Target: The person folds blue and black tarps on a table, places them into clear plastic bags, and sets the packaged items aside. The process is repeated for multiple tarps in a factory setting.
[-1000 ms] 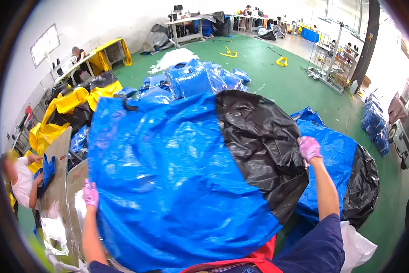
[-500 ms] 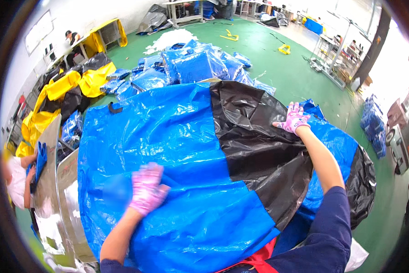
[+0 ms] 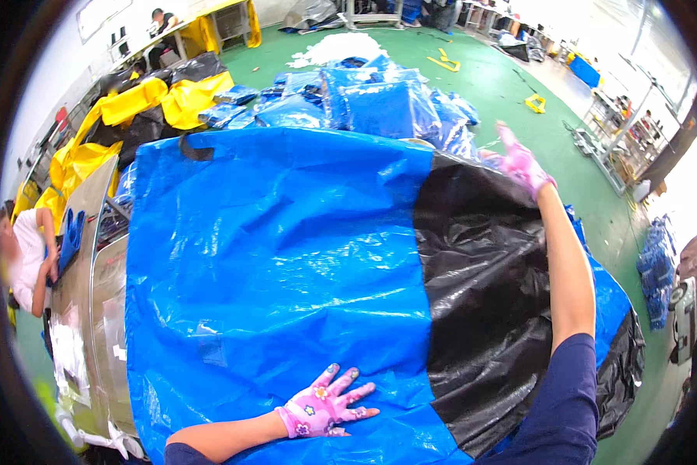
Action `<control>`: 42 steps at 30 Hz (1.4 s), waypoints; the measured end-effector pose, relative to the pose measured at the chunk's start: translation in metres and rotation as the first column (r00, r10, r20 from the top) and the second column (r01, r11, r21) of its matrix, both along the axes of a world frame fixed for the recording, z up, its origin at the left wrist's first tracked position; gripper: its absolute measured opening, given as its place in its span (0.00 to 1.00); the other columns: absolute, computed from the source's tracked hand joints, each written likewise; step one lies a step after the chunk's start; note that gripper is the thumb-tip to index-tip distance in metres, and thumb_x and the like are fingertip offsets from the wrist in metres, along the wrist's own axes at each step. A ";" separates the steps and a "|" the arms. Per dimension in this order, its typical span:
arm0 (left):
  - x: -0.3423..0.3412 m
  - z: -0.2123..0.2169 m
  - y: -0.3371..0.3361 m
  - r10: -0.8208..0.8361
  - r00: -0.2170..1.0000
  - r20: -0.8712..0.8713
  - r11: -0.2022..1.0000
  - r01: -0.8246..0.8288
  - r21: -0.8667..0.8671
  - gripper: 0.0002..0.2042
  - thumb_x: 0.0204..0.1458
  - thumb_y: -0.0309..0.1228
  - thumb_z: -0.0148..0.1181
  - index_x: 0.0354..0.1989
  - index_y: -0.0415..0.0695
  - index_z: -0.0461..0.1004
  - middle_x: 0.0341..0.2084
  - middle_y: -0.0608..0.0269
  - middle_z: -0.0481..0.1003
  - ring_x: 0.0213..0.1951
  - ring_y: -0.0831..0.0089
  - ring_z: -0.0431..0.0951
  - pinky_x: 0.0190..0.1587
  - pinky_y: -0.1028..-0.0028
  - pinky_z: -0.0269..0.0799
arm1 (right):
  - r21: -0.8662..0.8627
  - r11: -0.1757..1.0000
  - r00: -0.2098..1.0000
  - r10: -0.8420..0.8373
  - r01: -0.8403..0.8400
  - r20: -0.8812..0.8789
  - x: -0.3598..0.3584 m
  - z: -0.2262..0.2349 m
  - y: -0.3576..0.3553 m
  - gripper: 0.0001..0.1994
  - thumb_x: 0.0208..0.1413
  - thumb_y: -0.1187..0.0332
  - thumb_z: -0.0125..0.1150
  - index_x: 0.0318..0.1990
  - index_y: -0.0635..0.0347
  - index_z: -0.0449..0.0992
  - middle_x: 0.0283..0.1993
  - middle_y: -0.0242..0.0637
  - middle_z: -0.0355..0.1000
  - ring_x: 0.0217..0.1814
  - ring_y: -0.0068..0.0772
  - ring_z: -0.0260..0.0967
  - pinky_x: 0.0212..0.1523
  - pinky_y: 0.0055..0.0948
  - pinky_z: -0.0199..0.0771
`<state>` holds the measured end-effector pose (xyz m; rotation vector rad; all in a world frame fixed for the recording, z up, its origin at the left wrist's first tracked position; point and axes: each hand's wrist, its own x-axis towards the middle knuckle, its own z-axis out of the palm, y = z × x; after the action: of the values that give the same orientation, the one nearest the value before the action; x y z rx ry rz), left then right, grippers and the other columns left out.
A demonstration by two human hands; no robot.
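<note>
A green floor (image 3: 604,186) runs across the room, and spread over the near middle is a large, wrinkled, glossy plastic sheet (image 3: 286,256), mostly bright blue with a broad black band on its right. Just beyond its far edge sits a heap of blue packets in clear plastic (image 3: 383,105). To the far left slumps a pile of yellow and black sheeting (image 3: 189,101), while a second blue and black sheet (image 3: 608,306) shows partly on the right, behind the right arm. A smooth brown counter (image 3: 77,302) lies along the left, its right part overlapped by the large sheet; beside it a person in a white top (image 3: 27,248) handles a folded blue piece (image 3: 71,236). The left hand (image 3: 325,407), in a pink flowered glove, lies palm down on the blue near the lower edge, fingers spread and gripping nothing, forearm coming in from the lower left. The right hand (image 3: 523,167), gloved alike, is at the black band's far edge, arm stretched forward and hiding some black; its blurred fingers are extended and released, though contact cannot be told.
</note>
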<state>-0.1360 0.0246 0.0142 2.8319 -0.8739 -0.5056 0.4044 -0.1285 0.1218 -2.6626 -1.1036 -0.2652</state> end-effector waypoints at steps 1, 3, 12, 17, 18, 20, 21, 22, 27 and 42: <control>-0.005 -0.004 0.002 0.035 0.999 -0.011 0.997 -0.036 -0.068 0.34 0.52 0.61 0.45 0.69 0.74 0.48 0.69 0.58 0.49 0.67 0.44 0.52 0.64 0.38 0.43 | -0.082 0.993 0.987 0.078 -0.090 -0.138 -0.053 0.019 0.067 0.51 0.47 0.41 0.62 0.68 0.72 0.48 0.72 0.55 0.46 0.75 0.49 0.44 0.72 0.37 0.45; 0.001 -0.001 0.002 0.011 1.000 -0.023 0.994 -0.013 -0.112 0.34 0.52 0.56 0.51 0.69 0.71 0.49 0.70 0.58 0.48 0.67 0.43 0.52 0.64 0.38 0.43 | -0.452 0.889 0.981 -0.020 -0.070 -0.192 -0.056 0.004 0.111 0.51 0.42 0.39 0.66 0.69 0.58 0.52 0.67 0.55 0.57 0.68 0.57 0.56 0.66 0.42 0.57; 0.056 -0.029 0.104 0.561 0.749 0.353 0.827 -0.529 -0.192 0.37 0.50 0.60 0.52 0.65 0.50 0.61 0.65 0.51 0.59 0.66 0.48 0.56 0.67 0.49 0.47 | 0.239 0.720 0.676 0.406 -0.651 0.615 -0.286 0.082 0.069 0.24 0.31 0.74 0.65 0.43 0.53 0.76 0.35 0.40 0.71 0.36 0.47 0.68 0.38 0.39 0.69; 0.060 -0.021 0.111 0.635 0.770 -0.063 0.771 -0.636 0.009 0.33 0.54 0.56 0.50 0.64 0.48 0.61 0.61 0.51 0.64 0.63 0.52 0.61 0.65 0.54 0.52 | -0.380 0.822 0.888 0.461 -0.424 0.005 -0.318 -0.068 -0.137 0.33 0.39 0.73 0.59 0.59 0.41 0.69 0.28 0.31 0.69 0.33 0.37 0.67 0.40 0.38 0.68; 0.056 -0.027 0.108 0.627 0.779 -0.014 0.779 -0.627 -0.016 0.33 0.54 0.55 0.50 0.64 0.48 0.61 0.61 0.51 0.64 0.62 0.52 0.61 0.65 0.55 0.53 | -0.480 0.795 0.923 0.371 -0.371 -0.099 -0.313 -0.090 -0.159 0.33 0.40 0.73 0.58 0.60 0.42 0.67 0.31 0.32 0.68 0.34 0.37 0.67 0.41 0.38 0.68; 0.034 -0.038 0.106 0.646 0.760 0.072 0.763 -0.645 -0.034 0.32 0.54 0.54 0.50 0.64 0.47 0.62 0.61 0.50 0.64 0.62 0.52 0.62 0.65 0.55 0.54 | -0.458 0.857 0.943 0.316 -0.236 0.105 -0.341 -0.069 -0.144 0.30 0.43 0.74 0.57 0.58 0.41 0.69 0.37 0.34 0.70 0.39 0.38 0.69 0.46 0.41 0.68; 0.023 -0.040 0.104 0.659 0.745 0.106 0.751 -0.659 -0.042 0.32 0.54 0.53 0.50 0.64 0.47 0.62 0.60 0.50 0.65 0.62 0.52 0.62 0.64 0.56 0.54 | -0.174 0.928 0.860 0.372 -0.331 0.349 -0.347 -0.065 -0.137 0.27 0.45 0.72 0.57 0.57 0.40 0.71 0.46 0.37 0.70 0.48 0.41 0.69 0.53 0.46 0.66; 0.012 -0.044 0.101 0.666 0.734 0.134 0.744 -0.667 -0.043 0.32 0.54 0.52 0.50 0.64 0.46 0.62 0.60 0.50 0.65 0.62 0.52 0.63 0.64 0.56 0.55 | -0.128 0.915 0.769 0.393 -0.383 0.504 -0.358 -0.064 -0.130 0.24 0.47 0.70 0.57 0.56 0.38 0.72 0.53 0.36 0.69 0.58 0.42 0.65 0.59 0.49 0.62; -0.035 -0.052 0.085 0.707 0.669 0.232 0.697 -0.714 -0.063 0.30 0.55 0.49 0.50 0.63 0.44 0.62 0.59 0.50 0.66 0.60 0.52 0.64 0.63 0.57 0.57 | -0.363 0.757 0.776 0.617 -0.543 0.127 -0.308 -0.053 -0.127 0.26 0.43 0.65 0.62 0.54 0.30 0.72 0.58 0.28 0.69 0.69 0.48 0.55 0.68 0.57 0.47; -0.428 -0.002 0.216 0.807 0.180 0.563 -0.259 -0.749 0.610 0.26 0.57 0.39 0.51 0.61 0.38 0.62 0.56 0.48 0.69 0.57 0.53 0.69 0.60 0.61 0.63 | -0.244 0.735 0.773 0.585 -0.633 -0.243 -0.243 -0.112 -0.152 0.27 0.33 0.82 0.58 0.43 0.39 0.80 0.67 0.29 0.62 0.75 0.52 0.42 0.72 0.55 0.38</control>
<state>-0.5643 0.2403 0.0120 3.0358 1.9600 -0.8687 0.1619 -0.2806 0.0101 -2.3129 -2.0237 0.2606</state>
